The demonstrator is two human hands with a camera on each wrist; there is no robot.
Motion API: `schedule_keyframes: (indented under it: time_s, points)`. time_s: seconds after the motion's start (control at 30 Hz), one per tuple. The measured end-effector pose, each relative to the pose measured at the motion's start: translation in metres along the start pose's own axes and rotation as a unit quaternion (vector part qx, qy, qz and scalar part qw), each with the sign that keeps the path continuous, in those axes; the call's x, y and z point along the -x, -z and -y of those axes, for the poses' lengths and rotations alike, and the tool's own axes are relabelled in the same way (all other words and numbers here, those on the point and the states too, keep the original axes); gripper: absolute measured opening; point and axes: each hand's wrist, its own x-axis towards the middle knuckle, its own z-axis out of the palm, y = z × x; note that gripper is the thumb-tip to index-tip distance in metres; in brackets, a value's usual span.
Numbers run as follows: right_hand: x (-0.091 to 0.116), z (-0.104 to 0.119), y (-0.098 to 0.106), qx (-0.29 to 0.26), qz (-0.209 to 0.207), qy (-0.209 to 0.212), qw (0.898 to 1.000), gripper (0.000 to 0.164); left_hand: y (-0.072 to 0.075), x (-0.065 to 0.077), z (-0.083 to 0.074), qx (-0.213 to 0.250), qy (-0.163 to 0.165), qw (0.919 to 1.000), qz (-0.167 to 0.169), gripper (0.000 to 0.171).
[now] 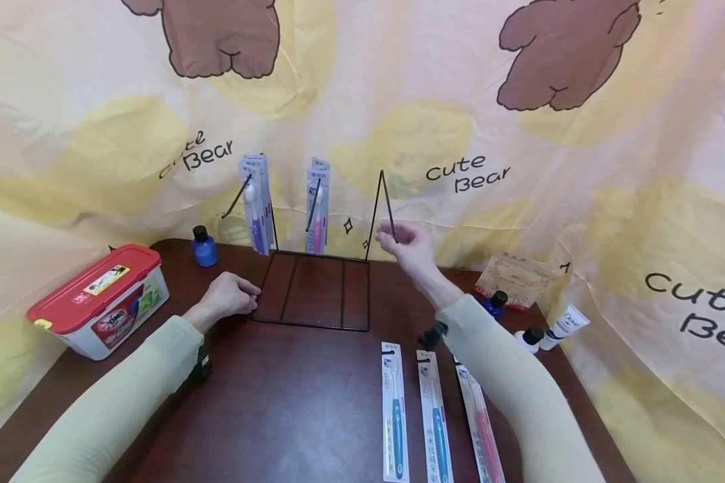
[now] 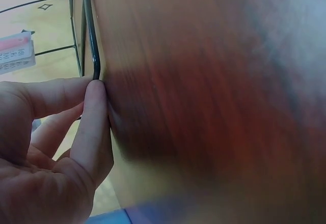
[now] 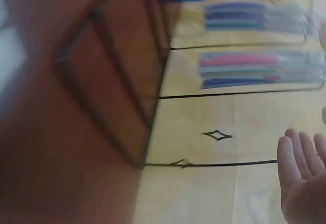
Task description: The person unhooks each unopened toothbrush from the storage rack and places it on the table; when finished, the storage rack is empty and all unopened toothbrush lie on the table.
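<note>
Left hand (image 1: 226,295) pinches a wire rack (image 1: 369,295), probably steadying it; right hand (image 1: 415,253), fingers straight, grips nothing beside a bare hook (image 1: 389,208).

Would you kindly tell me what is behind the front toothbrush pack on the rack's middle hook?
Behind the front toothbrush pack, edges of at least one more pack peek out. Most of its face is covered.

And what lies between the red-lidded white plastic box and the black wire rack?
In the head view, a blue black-capped bottle and the left hand, pinching the rack's corner.
</note>
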Motion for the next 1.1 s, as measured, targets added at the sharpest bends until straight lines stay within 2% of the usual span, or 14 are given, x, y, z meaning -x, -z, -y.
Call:
schedule_keyframes:
  time_s: [0.07, 0.13, 0.27, 0.33, 0.43, 0.67, 0.87, 1.0, 1.1]
  points:
    - [-0.017, 0.005, -0.016, -0.036, -0.006, 0.016, 0.999, 0.042, 0.001, 0.0, -0.002, -0.009, -0.001, 0.9999, -0.004, 0.034]
    - [-0.029, 0.009, -0.034, -0.048, 0.005, 0.031, 0.998, 0.041, 0.002, 0.001, -0.003, -0.018, -0.002, 0.9998, -0.004, 0.034]
    - [-0.043, 0.016, -0.069, -0.04, 0.013, 0.071, 0.997, 0.039, 0.002, 0.001, -0.005, -0.014, -0.003, 0.9999, -0.002, 0.034]
    - [-0.047, 0.019, -0.082, -0.035, -0.002, 0.087, 0.996, 0.036, 0.001, 0.0, -0.007, -0.005, -0.001, 1.0, -0.002, 0.035]
    - [-0.052, 0.022, -0.095, -0.034, -0.03, 0.085, 0.995, 0.03, -0.001, -0.001, -0.006, 0.003, 0.001, 1.0, -0.002, 0.034]
    - [-0.061, 0.027, -0.112, -0.014, -0.055, 0.066, 0.996, 0.025, 0.001, 0.001, -0.001, -0.021, -0.003, 0.9998, -0.005, 0.031]
    - [-0.062, 0.034, -0.119, -0.012, -0.058, 0.077, 0.995, 0.023, -0.001, 0.002, -0.003, -0.006, 0.003, 1.0, -0.003, 0.033]
    - [-0.055, 0.035, -0.118, -0.028, -0.064, 0.083, 0.994, 0.02, -0.002, 0.0, -0.003, 0.009, 0.01, 0.9999, -0.001, 0.033]
    - [-0.043, 0.036, -0.109, -0.026, -0.066, 0.096, 0.993, 0.02, 0.0, 0.0, -0.003, 0.019, 0.013, 0.9997, 0.002, 0.033]
